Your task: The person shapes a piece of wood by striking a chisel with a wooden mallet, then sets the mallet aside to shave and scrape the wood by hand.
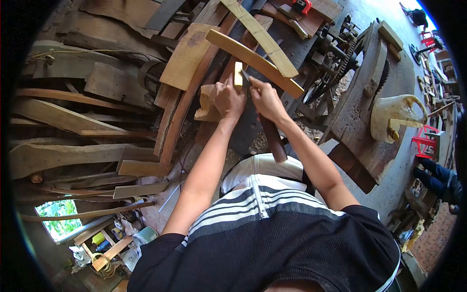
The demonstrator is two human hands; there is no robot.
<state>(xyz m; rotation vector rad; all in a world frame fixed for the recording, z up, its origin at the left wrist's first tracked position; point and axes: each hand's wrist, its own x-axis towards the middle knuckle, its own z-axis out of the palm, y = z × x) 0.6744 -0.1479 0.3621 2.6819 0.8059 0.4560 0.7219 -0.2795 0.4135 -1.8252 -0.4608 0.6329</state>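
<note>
My left hand (230, 100) is closed around the lower end of a small pale wooden block (238, 74), which stands up past my fingers. In my right hand (267, 100) is a bladed tool with a thick dark wooden handle (273, 142). The handle runs back toward my lap, and the narrow metal tip (245, 75) lies right at the block's right side. Just beyond both hands, a curved wooden piece (258, 63) crosses under a straight pale board (265, 41). A rough-cut wood chunk (208, 104) sits left of my left wrist.
Stacked planks (73, 117) fill the left side. On the right, a sloping wooden bench (357, 117) carries a toothed saw blade (381, 78) and a cream plastic jug (389, 119). Machinery with a chain (348, 58) stands between. A red tape measure (302, 6) lies at the top.
</note>
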